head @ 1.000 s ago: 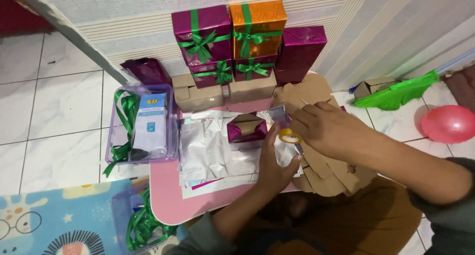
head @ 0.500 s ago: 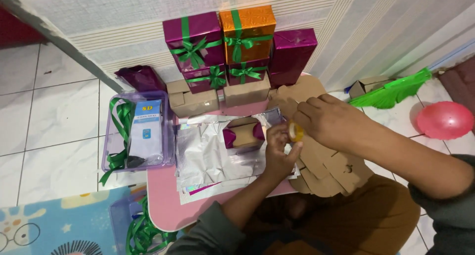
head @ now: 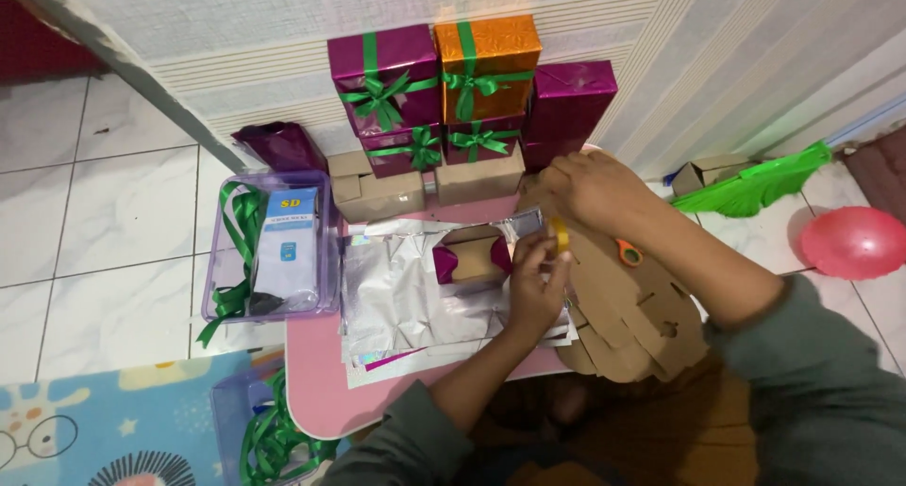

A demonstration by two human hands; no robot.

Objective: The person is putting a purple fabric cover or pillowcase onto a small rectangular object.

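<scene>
My right hand (head: 593,189) hovers over the right side of the pink table (head: 316,377), shut on a small yellow tape roll (head: 559,233). Just below it, my left hand (head: 533,288) pinches at that roll with its fingertips; the tape strip itself is too thin to see. Left of my hands, a small cardboard box (head: 472,259) with magenta foil folded at both ends lies on silver wrapping sheets (head: 401,302). Orange-handled scissors (head: 629,252) lie on flat cardboard cutouts (head: 632,321) under my right forearm.
Wrapped gift boxes, magenta (head: 382,75) and orange (head: 486,61) with green bows, are stacked against the wall above plain cardboard boxes (head: 377,192). A clear purple tray (head: 219,259) holds green ribbon. A red balloon (head: 854,241) and a green fan (head: 755,189) lie at right.
Both hands have lifted off the half-wrapped box and met at the yellow tape roll, a little farther back and right. The box stays on the silver sheets.
</scene>
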